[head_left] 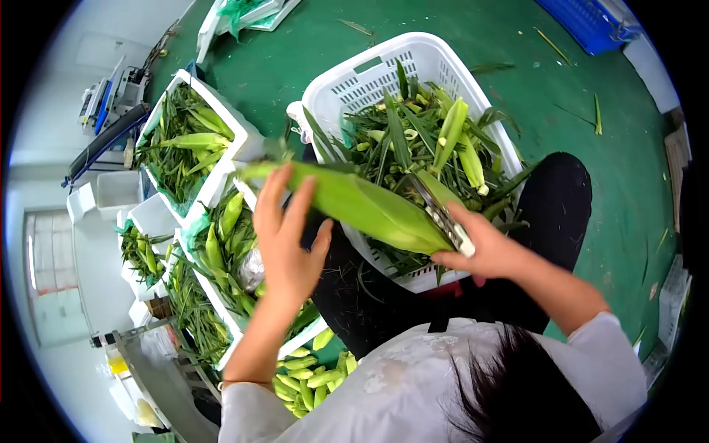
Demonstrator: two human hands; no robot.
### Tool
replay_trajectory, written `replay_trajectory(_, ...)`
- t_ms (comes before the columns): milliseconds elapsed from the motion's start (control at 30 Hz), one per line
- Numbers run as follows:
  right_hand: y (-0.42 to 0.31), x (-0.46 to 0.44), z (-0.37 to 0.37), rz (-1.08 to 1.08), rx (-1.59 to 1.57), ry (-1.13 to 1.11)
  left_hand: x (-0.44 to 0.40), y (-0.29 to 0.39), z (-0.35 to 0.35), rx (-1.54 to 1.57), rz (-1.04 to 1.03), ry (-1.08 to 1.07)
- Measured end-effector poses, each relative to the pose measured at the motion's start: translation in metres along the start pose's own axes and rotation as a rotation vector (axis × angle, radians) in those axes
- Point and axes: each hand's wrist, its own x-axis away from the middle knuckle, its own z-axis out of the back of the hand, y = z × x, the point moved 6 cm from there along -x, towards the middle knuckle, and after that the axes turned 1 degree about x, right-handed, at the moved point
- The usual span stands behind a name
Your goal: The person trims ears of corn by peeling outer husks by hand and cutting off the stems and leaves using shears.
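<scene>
A green ear of corn (362, 210) is held slantwise above the white basket (347, 81), its thin end past the left edge and its thick end over the near edge. The left hand (288, 229) is laid on the ear near the thin end; its fingers are spread and its thumb is set wide of them. By the right hand (484, 240), a metal tool (432, 207) is gripped in closed fingers, right at the thick end. Whether the ear is also pinched by that hand cannot be told.

The basket is heaped with husks (399, 136), and loose scraps (597, 114) are scattered on the green floor (550, 114). To the left, foam boxes (238, 144) are filled with leafy corn (196, 140). Pale green ears (317, 380) are piled near the boxes' near end. A blue crate (591, 26) is seen at the far right.
</scene>
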Motion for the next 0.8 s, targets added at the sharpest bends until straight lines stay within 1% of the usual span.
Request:
replay_trajectory(33,-0.005,0.003,-0.004,0.094,0.098,0.123,0.018,-0.003,-0.006,0.214,0.217,0.19)
replay_trajectory(67,-0.006,0.007,-0.011,0.182,0.155,0.221,0.028,0.001,-0.033,0.716,0.493,0.273)
replay_trajectory(100,-0.01,0.009,-0.02,0.162,0.16,0.212,0.038,-0.002,-0.063,1.119,0.709,0.258)
replay_trajectory(133,-0.01,0.01,-0.03,0.163,0.21,0.142,0.051,-0.002,-0.091,1.496,0.968,0.333)
replay_trajectory(167,-0.008,0.013,-0.039,0.162,0.261,0.069,0.063,-0.011,-0.119,1.772,1.176,0.314)
replay_trajectory(200,-0.005,0.015,-0.049,0.116,0.215,-0.055,0.067,-0.016,-0.144,1.951,1.149,0.134)
replay_trajectory(233,-0.011,0.018,-0.053,0.136,0.078,-0.175,0.067,-0.011,-0.156,2.125,1.105,-0.052)
replay_trajectory(300,-0.022,0.027,-0.049,0.037,-0.407,-0.23,0.069,0.012,-0.166,2.475,1.047,-0.1)
replay_trajectory(333,-0.023,0.035,-0.038,-0.129,-0.595,-0.205,0.069,0.012,-0.166,2.395,1.304,0.254)
replay_trajectory(367,-0.022,0.039,-0.02,-0.211,-0.58,-0.076,0.069,0.003,-0.166,2.515,1.105,0.274)
replay_trajectory(400,-0.03,0.046,0.0,-0.247,-0.6,0.089,0.07,-0.005,-0.165,2.629,0.898,0.284)
replay_trajectory(433,-0.032,0.042,0.017,-0.066,-0.564,0.238,0.068,-0.016,-0.155,2.267,0.987,0.403)
replay_trajectory(467,-0.028,0.036,0.031,-0.044,-0.425,0.29,0.068,-0.026,-0.151,2.457,0.853,0.284)
replay_trajectory(500,-0.028,0.029,0.043,-0.023,-0.29,0.346,0.071,-0.029,-0.139,2.497,0.911,0.295)
replay_trajectory(567,-0.036,0.011,0.054,-0.116,0.621,0.372,0.094,-0.045,-0.133,2.208,1.235,0.31)
replay_trajectory(600,-0.037,0.004,0.049,0.009,0.815,0.416,0.095,-0.05,-0.128,2.056,1.246,0.197)
replay_trajectory(633,-0.038,0.002,0.042,0.058,0.843,0.426,0.091,-0.047,-0.122,1.961,1.152,0.152)
replay_trajectory(700,-0.039,-0.002,0.021,0.017,0.502,0.234,0.082,-0.034,-0.1,1.515,1.057,0.049)
replay_trajectory(733,-0.036,-0.005,0.009,-0.004,0.344,0.113,0.076,-0.027,-0.091,1.38,0.963,0.042)
replay_trajectory(767,-0.031,-0.008,-0.005,-0.026,0.183,-0.002,0.072,-0.023,-0.088,1.216,0.804,0.056)
replay_trajectory(800,-0.029,-0.012,-0.014,-0.02,0.154,-0.034,0.069,-0.016,-0.082,1.07,0.74,0.04)
